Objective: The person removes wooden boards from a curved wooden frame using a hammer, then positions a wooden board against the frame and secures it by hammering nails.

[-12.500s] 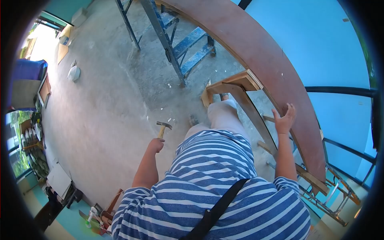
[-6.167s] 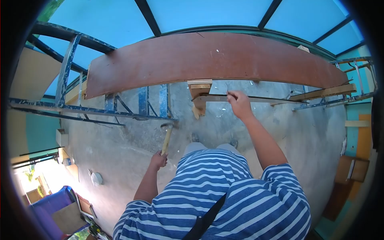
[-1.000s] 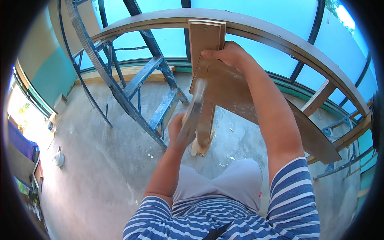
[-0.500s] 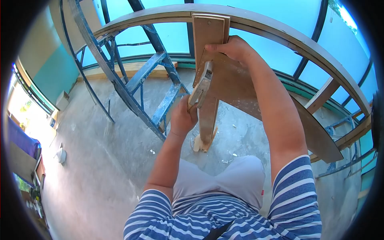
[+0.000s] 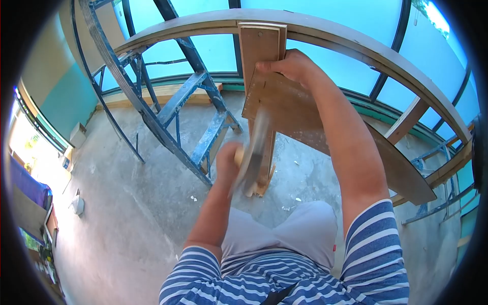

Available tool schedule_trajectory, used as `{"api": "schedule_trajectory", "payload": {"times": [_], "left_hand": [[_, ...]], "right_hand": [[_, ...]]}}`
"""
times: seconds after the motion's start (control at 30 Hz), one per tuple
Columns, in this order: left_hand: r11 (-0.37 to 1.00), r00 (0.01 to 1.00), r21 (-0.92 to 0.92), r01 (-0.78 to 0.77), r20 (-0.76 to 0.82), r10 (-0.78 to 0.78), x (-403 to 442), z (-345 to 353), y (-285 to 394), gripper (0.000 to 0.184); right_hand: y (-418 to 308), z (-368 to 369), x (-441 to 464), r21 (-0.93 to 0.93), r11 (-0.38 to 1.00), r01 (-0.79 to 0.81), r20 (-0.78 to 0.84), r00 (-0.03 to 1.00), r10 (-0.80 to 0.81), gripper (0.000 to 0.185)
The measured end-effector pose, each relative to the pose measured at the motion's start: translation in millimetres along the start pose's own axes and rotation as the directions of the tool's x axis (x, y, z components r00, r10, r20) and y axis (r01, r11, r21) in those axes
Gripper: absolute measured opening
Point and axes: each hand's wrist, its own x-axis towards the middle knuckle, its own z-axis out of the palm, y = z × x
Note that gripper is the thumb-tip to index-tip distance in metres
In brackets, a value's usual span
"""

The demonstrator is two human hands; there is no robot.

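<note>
My left hand (image 5: pixel 229 161) is closed around the wooden handle of a hammer (image 5: pixel 252 152). Motion smears the hammer, which is apart from the wood, on my side of it. My right hand (image 5: pixel 290 67) grips a curved brown plywood panel (image 5: pixel 297 107) near its upper corner, thumb resting on the near face and the other fingers hidden behind. Behind that corner stands an upright board (image 5: pixel 260 46); its top meets the long curved wooden rail (image 5: pixel 351 48). Small dark marks, perhaps nail heads, dot the panel's left end.
A paint-spattered blue stepladder (image 5: pixel 188 101) stands close on the left. Another ladder-like frame (image 5: pixel 432 213) is at the far right. White scraps lie on the concrete floor (image 5: pixel 127 203). Covered windows (image 5: pixel 335 66) line the back, and a white object (image 5: pixel 77 204) sits at left.
My left hand has drawn the hammer down and away from the panel, toward me. My right hand keeps its hold on the panel. The view has shifted slightly.
</note>
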Motion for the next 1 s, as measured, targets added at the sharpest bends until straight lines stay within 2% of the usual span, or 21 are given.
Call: {"api": "schedule_trajectory", "payload": {"times": [0.07,0.1,0.17,0.23,0.27,0.33,0.37,0.4,0.47,0.5,0.53,0.6,0.63,0.7,0.77,0.8,0.87,0.9,0.97,1.0], "left_hand": [[0.947,0.995,0.311,0.085,0.016,-0.095,29.2,8.3,-6.7,0.04],[0.948,0.994,0.309,0.082,0.038,-0.099,30.5,-0.6,0.1,0.032],[0.998,0.997,0.064,-0.017,0.076,0.012,10.7,-11.1,-13.9,0.025],[0.985,0.995,-0.142,-0.098,0.017,0.102,3.4,-12.2,-6.3,0.022],[1.0,0.999,0.006,-0.009,0.041,0.009,6.6,-6.0,-8.6,0.025],[0.938,0.984,0.306,0.16,0.03,-0.178,27.5,5.0,-14.7,0.036],[0.948,0.991,0.296,0.115,0.028,-0.129,27.5,-1.7,-11.9,0.036],[0.978,0.997,0.202,0.042,0.053,-0.054,32.7,-5.2,-13.1,0.031],[0.999,0.992,0.01,-0.039,0.117,0.038,9.7,-17.1,-2.8,0.032],[0.996,0.993,-0.091,-0.023,0.111,0.033,13.8,-20.1,9.5,0.027],[0.993,0.986,0.061,0.098,0.129,-0.105,17.4,-13.4,10.0,0.025],[0.881,0.928,0.362,0.305,0.093,-0.36,37.1,2.9,5.7,0.021],[0.899,0.935,0.31,0.309,0.072,-0.346,36.4,-2.8,8.3,0.019],[0.987,0.994,0.146,0.069,0.072,-0.08,30.6,-6.9,10.9,0.023],[0.996,0.994,-0.083,0.02,0.113,-0.01,14.6,-18.8,15.2,0.024],[0.992,0.986,0.054,0.114,0.117,-0.12,18.4,-11.7,14.5,0.023],[0.899,0.941,0.327,0.291,0.075,-0.331,35.0,8.0,9.8,0.021],[0.92,0.955,0.306,0.246,0.084,-0.284,33.2,4.6,1.9,0.022],[0.984,0.993,0.167,0.062,0.087,-0.078,33.1,-3.4,7.9,0.027],[0.991,0.993,0.106,0.078,0.08,-0.086,26.1,-1.4,2.9,0.028]], "right_hand": [[0.2,3.6,-3.1,0.003,0.999,-0.037,0.013,0.999,0.037,0.067],[-5.0,0.0,-1.6,-0.002,0.999,-0.043,0.01,0.999,0.043,0.067],[-12.2,-3.5,-4.9,-0.047,0.999,-0.001,-0.028,1.0,0.0,0.065],[-11.3,-1.7,-7.2,-0.054,0.998,0.011,-0.024,1.0,-0.012,0.064],[-8.6,-1.5,-6.9,-0.036,0.999,0.007,-0.011,1.0,-0.007,0.064],[-2.1,3.4,-6.4,-0.05,0.999,0.0,0.002,1.0,0.0,0.064],[4.3,4.8,-1.9,-0.083,0.997,0.003,-0.011,1.0,-0.004,0.064],[2.7,-1.8,7.1,-0.114,0.993,0.016,-0.044,0.999,-0.021,0.064],[3.9,0.3,3.9,-0.036,0.999,0.032,-0.019,0.999,-0.032,0.065],[1.7,0.4,2.3,0.0,0.999,0.044,-0.007,0.999,-0.044,0.066],[1.7,0.7,-1.8,0.03,0.999,0.019,0.009,1.0,-0.019,0.066],[-4.6,-1.4,-6.2,0.083,0.996,-0.015,0.042,0.999,0.011,0.066],[-5.2,2.8,-9.5,0.03,1.0,-0.002,0.016,1.0,0.002,0.065],[-7.5,0.3,-5.6,-0.073,0.997,0.037,-0.075,0.996,-0.042,0.064],[-7.9,-1.0,-6.6,0.005,1.0,0.006,-0.026,1.0,-0.006,0.062],[-7.4,0.5,-8.8,0.049,0.999,-0.013,0.002,1.0,0.013,0.062],[-7.7,0.9,-10.5,0.052,0.998,-0.034,0.015,0.999,0.034,0.062],[-11.8,-0.5,-10.2,0.043,0.999,-0.034,0.019,0.999,0.033,0.062],[-11.7,-3.6,1.2,-0.045,0.999,-0.01,-0.043,0.999,0.008,0.062],[-6.3,0.1,-1.2,-0.084,0.996,-0.028,-0.059,0.998,0.023,0.062]]}}
